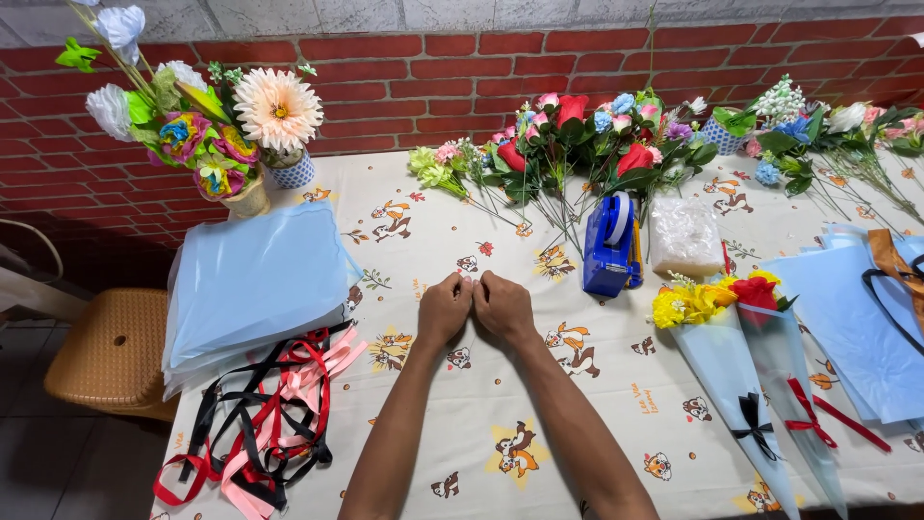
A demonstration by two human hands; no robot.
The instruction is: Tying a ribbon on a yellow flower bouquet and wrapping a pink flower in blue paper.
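1. Left hand (444,308) and right hand (502,306) side by side at the middle of the worktop (500,424), knuckles touching, fingers curled under into loose fists; impossible to tell whether anything small is pinched between the fingertips.
2. Resting on the cartoon-printed cloth covering the worktop, forearms stretched in from the near edge.
3. Just beyond the right hand, a blue tape dispenser (608,247) standing upright, with a clear packet of white material (684,236) beside it.
4. Behind those, loose artificial flowers (568,144) lying in a row against the red brick wall (404,77), stems pointing toward the hands.
5. To the right, two finished bouquets (741,366) in pale blue cones, one tied with black ribbon, one with red.
6. Further right, more pale blue wrapping sheets (847,318).
7. To the left, a stack of pale blue paper (255,279), and nearer the edge a tangle of red, pink and black ribbons (265,414).
8. At the far left corner, a vase of paper flowers (221,125); beside the worktop, a wicker stool (111,351).
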